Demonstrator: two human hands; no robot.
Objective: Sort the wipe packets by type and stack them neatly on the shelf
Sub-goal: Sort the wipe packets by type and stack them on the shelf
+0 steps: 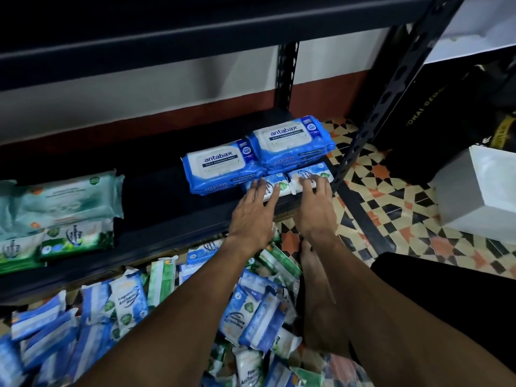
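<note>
Two small blue-and-white wipe packets lie side by side at the front right of the black shelf [156,191]. My left hand [255,215] presses flat fingers on the left packet [275,183]. My right hand [315,203] rests straight fingers on the right packet [321,170]. Behind them sit two stacks of large blue antabax packs: a low one [220,166] and a taller one [291,138]. Green and pale teal packs [64,210] are stacked at the shelf's left end. Several loose blue and green packets [117,308] are heaped on the floor below.
A black upright post [391,88] slants past the shelf's right end, and a dark upper shelf [167,32] hangs overhead. A white box [483,191] and a black bag [435,113] stand on the patterned tile floor at right. My bare foot [315,291] is beside the pile.
</note>
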